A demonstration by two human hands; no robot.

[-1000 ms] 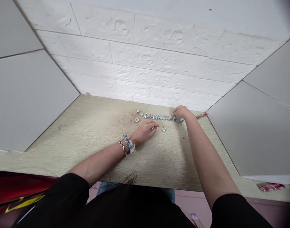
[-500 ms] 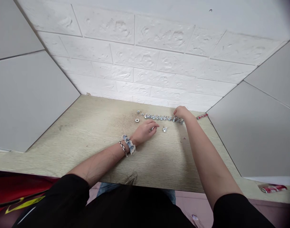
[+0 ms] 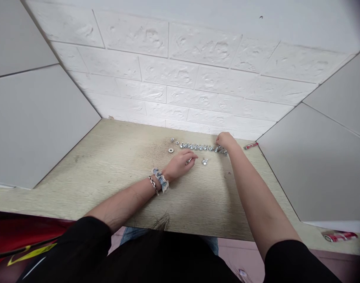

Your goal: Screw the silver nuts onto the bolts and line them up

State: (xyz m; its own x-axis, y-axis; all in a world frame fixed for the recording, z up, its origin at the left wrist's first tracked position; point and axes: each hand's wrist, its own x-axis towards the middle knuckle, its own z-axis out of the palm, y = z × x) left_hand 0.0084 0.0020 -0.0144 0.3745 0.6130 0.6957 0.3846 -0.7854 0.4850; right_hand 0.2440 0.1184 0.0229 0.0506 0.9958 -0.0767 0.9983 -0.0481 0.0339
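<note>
A row of several small metal bolts with washers (image 3: 201,147) runs across the wooden table near the back wall. My right hand (image 3: 225,140) is closed at the right end of this row, its fingertips on or just above the bolts; what it pinches is hidden. In front of the row, my left hand (image 3: 182,162) rests with curled fingers around a small metal piece (image 3: 189,160). One separate bolt (image 3: 205,161) lies to the right of my left hand. A flat washer (image 3: 171,150), a small nut (image 3: 177,142) and another small metal part (image 3: 172,140) sit at the left end.
The wooden table (image 3: 88,157) meets a white brick-patterned wall (image 3: 180,96), with grey panels (image 3: 59,122) on both sides. A small red cylinder (image 3: 251,146) lies at the back right, and larger red cylinders (image 3: 340,236) lie at the front right.
</note>
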